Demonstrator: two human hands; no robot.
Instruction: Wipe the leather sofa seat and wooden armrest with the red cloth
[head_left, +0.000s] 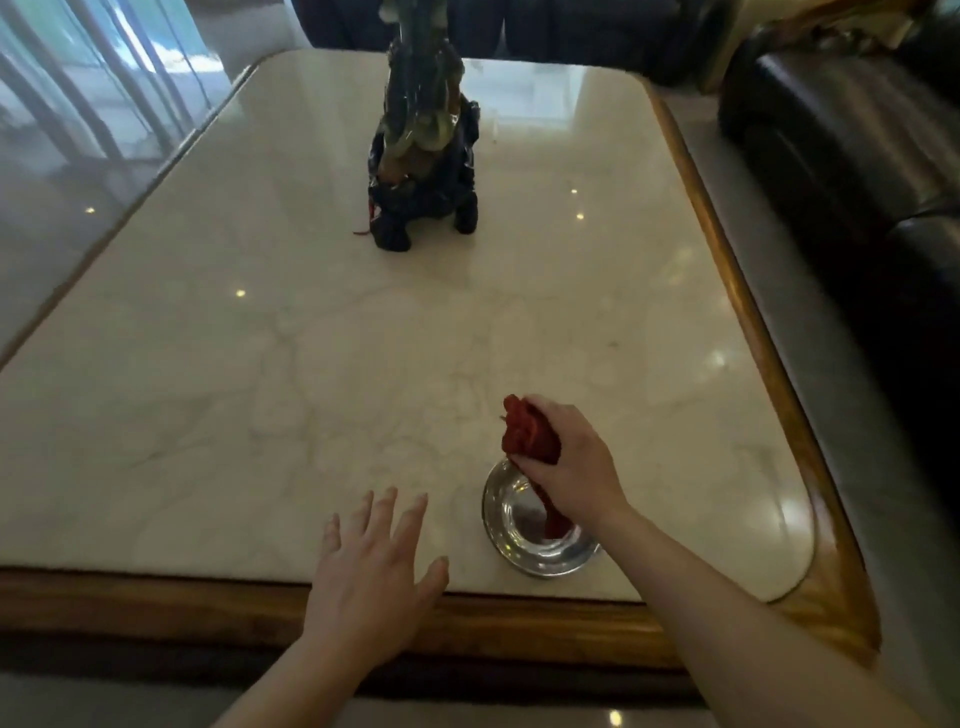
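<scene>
Right hand (569, 475) grip is closed around the bunched red cloth (527, 434), held above the metal bowl (519, 540), likely so drips fall in. Left hand (371, 564), fingers spread, hovers beside the bowl.

Right hand (574, 462) fisted; left hand (371, 571) spread flat

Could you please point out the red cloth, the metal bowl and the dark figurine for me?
red cloth (527, 431), head view, on the bunched upper part.
metal bowl (501, 540), head view, on its near left rim.
dark figurine (423, 176), head view, on its body.
</scene>
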